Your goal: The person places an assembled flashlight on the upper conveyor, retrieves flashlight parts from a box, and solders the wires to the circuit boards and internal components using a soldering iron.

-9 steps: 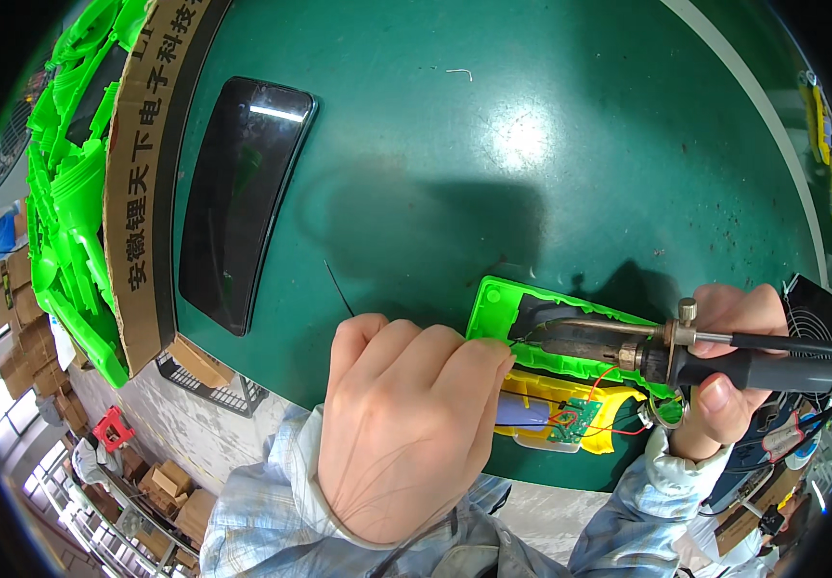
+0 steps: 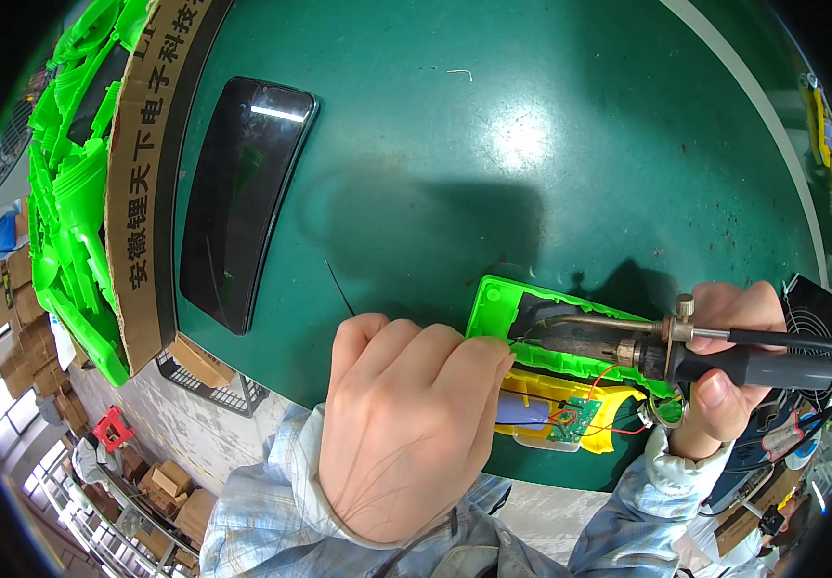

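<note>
My right hand (image 2: 729, 361) grips the dark handle of a soldering iron (image 2: 763, 370), which has a metal feed tube along its top. The iron points left over an open green plastic shell (image 2: 493, 303). My left hand (image 2: 402, 424) is closed, its thumb and forefinger pinched beside the iron's tip. A thin black wire (image 2: 339, 287) sticks out from the far side of that fist; its other end is hidden. Just nearer than the green shell lies a yellow shell (image 2: 618, 438) with a blue cylindrical cell (image 2: 522, 410), a green circuit board (image 2: 580, 418) and red wires.
A black smartphone (image 2: 243, 207) lies at the left of the green table (image 2: 416, 125). Beside it stands a cardboard box (image 2: 137, 222) full of green plastic shells (image 2: 79, 193). A small bent piece of wire (image 2: 460, 72) lies at the back. A black fan grille (image 2: 814, 313) is at the right.
The soldering iron has shifted very slightly to the left with my right hand. My left hand and the shells have stayed in place.
</note>
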